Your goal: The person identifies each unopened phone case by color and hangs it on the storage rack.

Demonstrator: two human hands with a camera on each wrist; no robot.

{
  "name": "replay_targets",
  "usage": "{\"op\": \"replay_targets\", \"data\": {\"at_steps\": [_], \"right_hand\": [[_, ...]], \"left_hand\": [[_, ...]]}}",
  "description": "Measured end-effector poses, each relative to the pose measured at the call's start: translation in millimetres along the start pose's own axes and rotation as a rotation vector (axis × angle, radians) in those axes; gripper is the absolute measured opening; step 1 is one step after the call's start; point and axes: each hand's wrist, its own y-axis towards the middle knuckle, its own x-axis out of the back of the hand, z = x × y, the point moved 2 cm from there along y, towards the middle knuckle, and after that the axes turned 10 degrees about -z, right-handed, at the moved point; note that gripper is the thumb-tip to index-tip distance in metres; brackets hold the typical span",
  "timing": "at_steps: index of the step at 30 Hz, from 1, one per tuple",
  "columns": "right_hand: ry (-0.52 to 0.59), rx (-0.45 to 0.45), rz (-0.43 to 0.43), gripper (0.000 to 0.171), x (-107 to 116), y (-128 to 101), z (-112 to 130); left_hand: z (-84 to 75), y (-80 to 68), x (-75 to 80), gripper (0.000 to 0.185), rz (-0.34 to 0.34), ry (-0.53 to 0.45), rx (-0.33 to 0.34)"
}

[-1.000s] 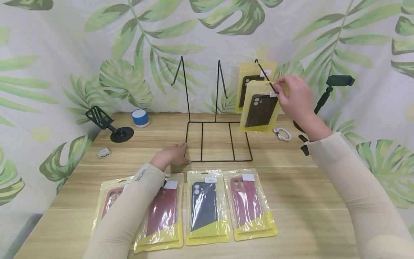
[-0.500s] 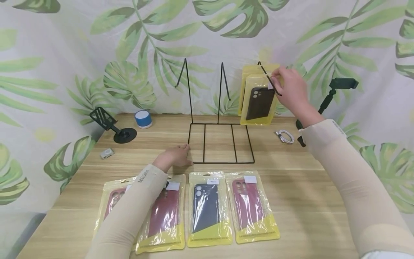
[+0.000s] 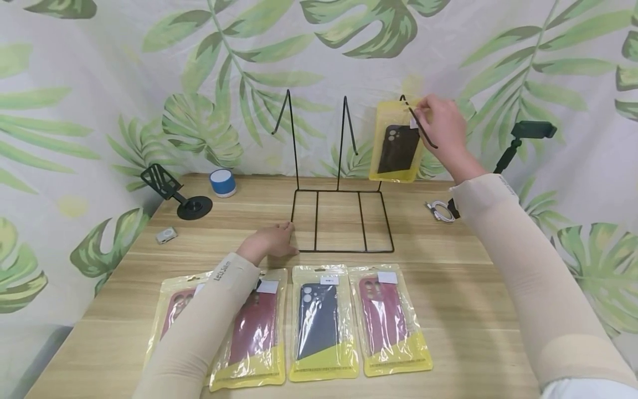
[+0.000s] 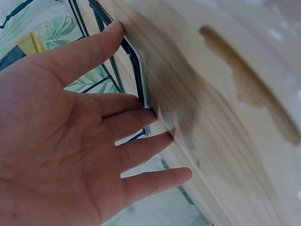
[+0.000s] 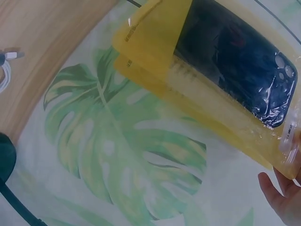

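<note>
Phone-case packet (image 3: pixel 395 145), yellow with a dark case inside, hangs at the far right of the wire display rack (image 3: pixel 341 183), its long axis running top to bottom and its top edge up at the rack's right-hand hook (image 3: pixel 418 123). The right hand (image 3: pixel 441 128) is the one on it: raised well above the tabletop (image 3: pixel 468 310), it pinches the packet's top corner right at that hook, so the packet lies just to the left of and below the fingers. In the right wrist view a second yellow packet edge shows close behind the first, though how the two sit on the hook cannot be told.

The rack stands mid-tabletop, with two more hooks to the left bare. The left hand (image 3: pixel 269 242) is much lower and nearer the body, fingers spread and nearly straight, pressing on the front left corner of the rack's base frame; the left wrist view shows fingertips against the black wire.

Four more packets (image 3: pixel 319 324) lie flat in a row along the near edge, partly under the left sleeve.

Farther out sit a black phone stand (image 3: pixel 171 191), a small blue speaker (image 3: pixel 222 183), a small silver gadget (image 3: pixel 166 235), a coiled white cable (image 3: pixel 438 210) and a dark tripod mount (image 3: pixel 518 141), before a leaf-print backdrop.
</note>
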Motion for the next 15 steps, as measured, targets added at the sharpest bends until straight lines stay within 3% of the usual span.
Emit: {"op": "replay_targets", "data": {"at_steps": [10, 15], "right_hand": [[0.007, 0.008, -0.016, 0.042, 2.8, -5.6, -0.9], [0.052, 0.045, -0.126, 0.044, 13.5, -30.2, -4.9]], "left_hand": [[-3.0, -2.0, 1.2, 0.08, 0.009, -0.004, 0.002], [-2.9, -2.5, 2.7, 0.08, 0.007, 0.0, 0.004]]}}
